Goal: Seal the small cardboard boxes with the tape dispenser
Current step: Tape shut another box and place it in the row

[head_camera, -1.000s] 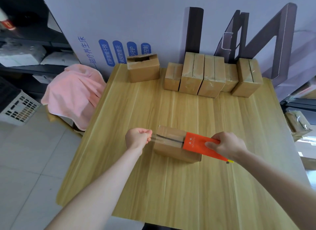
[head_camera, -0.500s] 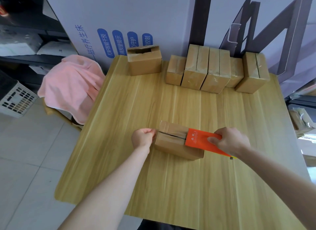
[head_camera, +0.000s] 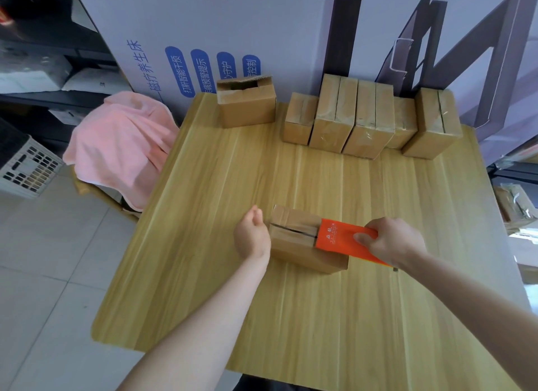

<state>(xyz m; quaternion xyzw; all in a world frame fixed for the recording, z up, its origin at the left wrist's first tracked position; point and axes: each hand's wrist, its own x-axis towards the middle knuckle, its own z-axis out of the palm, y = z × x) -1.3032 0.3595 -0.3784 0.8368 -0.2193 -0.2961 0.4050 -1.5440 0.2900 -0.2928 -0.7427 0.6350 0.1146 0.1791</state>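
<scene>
— While the right hand (head_camera: 393, 242) has its grip wrapped round the orange tape dispenser (head_camera: 340, 239), nose on the box (head_camera: 302, 254) mid-worktop (head_camera: 320, 318), what matters?
— Left hand (head_camera: 251, 236), loosely cupped and holding nothing, braces the box's left end. My judgement: pull straight along the dark seam (head_camera: 291, 230), pressing low, so tape lands centred.

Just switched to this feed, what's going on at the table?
A person is taping a small cardboard box on the table. The right hand grips the orange tape dispenser on the box's top, over its seam; the left hand rests against the box's left end. More boxes stand along the back edge, the leftmost box open.
</scene>
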